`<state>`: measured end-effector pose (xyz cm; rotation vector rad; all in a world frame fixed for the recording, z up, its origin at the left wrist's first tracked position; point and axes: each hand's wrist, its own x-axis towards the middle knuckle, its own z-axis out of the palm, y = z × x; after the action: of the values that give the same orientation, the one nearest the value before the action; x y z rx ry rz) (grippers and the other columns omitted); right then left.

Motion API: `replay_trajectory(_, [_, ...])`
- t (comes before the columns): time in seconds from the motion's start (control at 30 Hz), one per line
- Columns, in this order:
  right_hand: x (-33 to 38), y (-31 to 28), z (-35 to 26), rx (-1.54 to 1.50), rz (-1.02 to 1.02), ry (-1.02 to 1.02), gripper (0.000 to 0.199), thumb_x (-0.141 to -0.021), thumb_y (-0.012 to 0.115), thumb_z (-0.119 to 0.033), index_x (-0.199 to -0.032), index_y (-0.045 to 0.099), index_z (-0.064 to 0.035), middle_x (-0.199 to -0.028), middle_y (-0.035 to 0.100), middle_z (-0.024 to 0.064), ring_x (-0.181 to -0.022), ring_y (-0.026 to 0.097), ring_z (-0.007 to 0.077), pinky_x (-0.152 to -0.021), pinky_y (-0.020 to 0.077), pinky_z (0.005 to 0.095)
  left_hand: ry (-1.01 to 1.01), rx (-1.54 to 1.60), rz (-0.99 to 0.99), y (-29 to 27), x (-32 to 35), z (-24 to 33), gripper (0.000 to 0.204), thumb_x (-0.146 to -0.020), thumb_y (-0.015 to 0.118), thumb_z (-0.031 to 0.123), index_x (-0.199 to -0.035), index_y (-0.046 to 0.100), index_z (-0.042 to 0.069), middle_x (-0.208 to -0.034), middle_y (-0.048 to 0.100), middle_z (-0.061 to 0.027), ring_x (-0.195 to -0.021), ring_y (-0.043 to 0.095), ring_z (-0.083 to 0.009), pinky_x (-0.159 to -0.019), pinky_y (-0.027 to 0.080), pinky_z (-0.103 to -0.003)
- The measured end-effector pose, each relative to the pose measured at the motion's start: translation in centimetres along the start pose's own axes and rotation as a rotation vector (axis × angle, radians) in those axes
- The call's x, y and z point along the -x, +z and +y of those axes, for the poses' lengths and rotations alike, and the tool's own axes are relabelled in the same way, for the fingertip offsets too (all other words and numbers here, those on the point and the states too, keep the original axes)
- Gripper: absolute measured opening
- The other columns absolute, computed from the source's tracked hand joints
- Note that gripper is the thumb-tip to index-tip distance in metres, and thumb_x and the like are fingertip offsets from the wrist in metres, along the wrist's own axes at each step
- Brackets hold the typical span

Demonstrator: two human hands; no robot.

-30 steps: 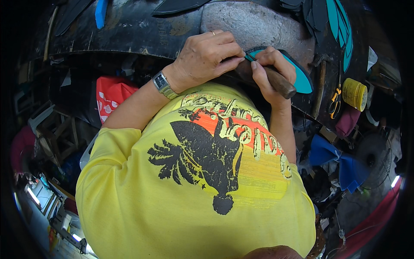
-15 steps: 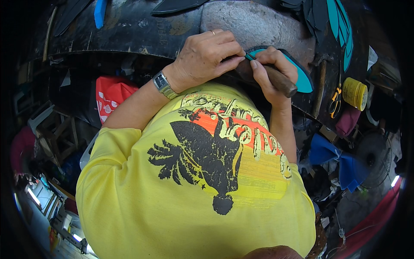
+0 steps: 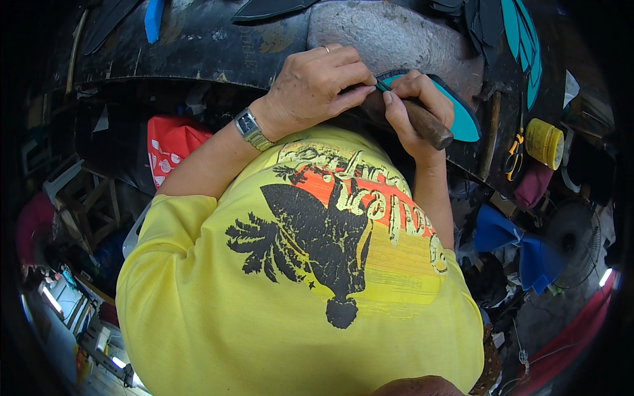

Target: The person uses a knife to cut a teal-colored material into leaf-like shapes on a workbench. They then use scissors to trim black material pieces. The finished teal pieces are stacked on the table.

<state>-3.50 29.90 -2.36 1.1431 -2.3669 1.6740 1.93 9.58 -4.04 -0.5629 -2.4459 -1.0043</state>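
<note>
My left hand (image 3: pixel 323 82) is closed, its thumb and fingertips pinched on the end of a thin dark strip (image 3: pixel 382 86). My right hand (image 3: pixel 419 109) wraps round the wooden handle (image 3: pixel 432 127) of a tool, whose working end I cannot make out. Its thumb and forefinger meet close to the same strip, a little right of my left fingertips. Beneath the right hand lies a teal, sole-shaped piece (image 3: pixel 462 117) with a black edge, partly covered by the fingers. A grey worn slab (image 3: pixel 396 36) on the dark bench is just beyond both hands.
Black cut sheets (image 3: pixel 472 26) and teal pieces (image 3: pixel 522 39) are stacked at the far right. Orange-handled scissors (image 3: pixel 513 157) hang by a yellow tub (image 3: pixel 545 144). A blue block (image 3: pixel 153 20) stands far left; a red bag (image 3: pixel 173 145) is below the bench edge. A fan (image 3: pixel 574 241) stands at right.
The right hand and the wooden handle have shifted very slightly left. The left hand stays in place, still pinching.
</note>
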Motion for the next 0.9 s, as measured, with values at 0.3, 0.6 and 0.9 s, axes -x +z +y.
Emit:
replay_trajectory(0.3, [0.0, 0.1, -0.1, 0.002, 0.004, 0.01, 0.015, -0.074, 0.074, -0.002, -0.076, 0.059, -0.0035, -0.072, 0.063, 0.0075, -0.062, 0.061, 0.021, -0.06, 0.0472, 0.03, 0.008, 0.0, -0.001, -0.1, 0.0, -0.1, 0.013, -0.08, 0.08, 0.015, -0.09, 0.072, 0.009, -0.085, 0.067, -0.0037, -0.078, 0.067, -0.0221, -0.067, 0.054, -0.032])
replay_trajectory(0.6, [0.2, -0.3, 0.1, -0.144, -0.001, 0.06, 0.013, -0.078, 0.071, -0.001, -0.077, 0.059, -0.0019, -0.073, 0.063, 0.0062, -0.062, 0.057, 0.0151, -0.061, 0.0451, 0.0275, 0.001, -0.009, -0.001, -0.1, -0.1, 0.0, 0.014, -0.08, 0.08, 0.015, -0.09, 0.072, 0.01, -0.085, 0.066, -0.0033, -0.077, 0.066, -0.0223, -0.066, 0.053, -0.033])
replay_trajectory(0.9, [0.4, -1.3, 0.2, -0.516, 0.205, 0.269, 0.01, -0.086, 0.067, -0.002, -0.085, 0.058, -0.0015, -0.083, 0.065, 0.0082, -0.072, 0.056, 0.012, -0.07, 0.0448, 0.0267, 0.005, -0.069, -0.042, -0.4, 0.0, 0.6, 0.012, -0.085, 0.075, 0.022, -0.09, 0.067, 0.013, -0.087, 0.06, -0.0021, -0.081, 0.064, -0.0204, -0.067, 0.053, -0.033])
